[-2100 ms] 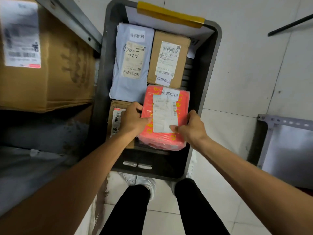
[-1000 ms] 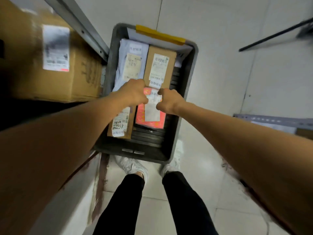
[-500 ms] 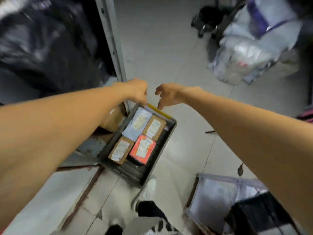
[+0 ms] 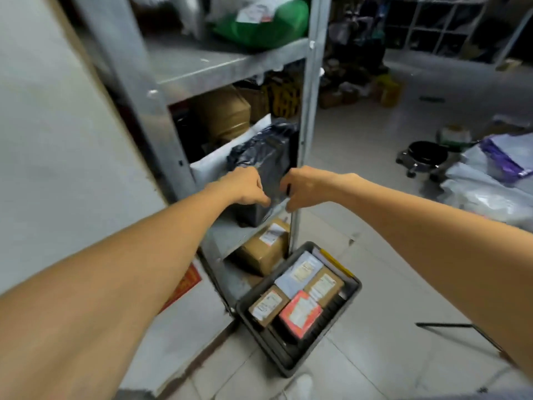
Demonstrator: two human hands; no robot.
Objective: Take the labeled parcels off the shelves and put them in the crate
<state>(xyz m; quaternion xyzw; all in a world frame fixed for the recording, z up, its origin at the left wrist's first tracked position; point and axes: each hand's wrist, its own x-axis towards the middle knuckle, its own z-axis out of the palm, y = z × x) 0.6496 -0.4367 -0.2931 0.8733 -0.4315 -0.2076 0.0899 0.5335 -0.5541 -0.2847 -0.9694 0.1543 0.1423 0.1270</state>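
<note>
Sitting on the steel shelf (image 4: pixel 227 235) above and behind the crate (image 4: pixel 261 339), the black parcel (image 4: pixel 266 153) is boxy under loose, crinkled plastic wrap. It likely handles as stiff but slick, so the firm lower corners look a better hold than the slack film. The left hand (image 4: pixel 245 187) and right hand (image 4: pixel 307 187) are at its near face with fingers curled, but blur hides whether they grip it. No label shows on its visible faces. One shelf lower, right beside the crate, is a labelled brown box (image 4: pixel 264 251). Inside the crate lie four parcels, including a red parcel (image 4: pixel 300 313), with label print too blurred to read.
</note>
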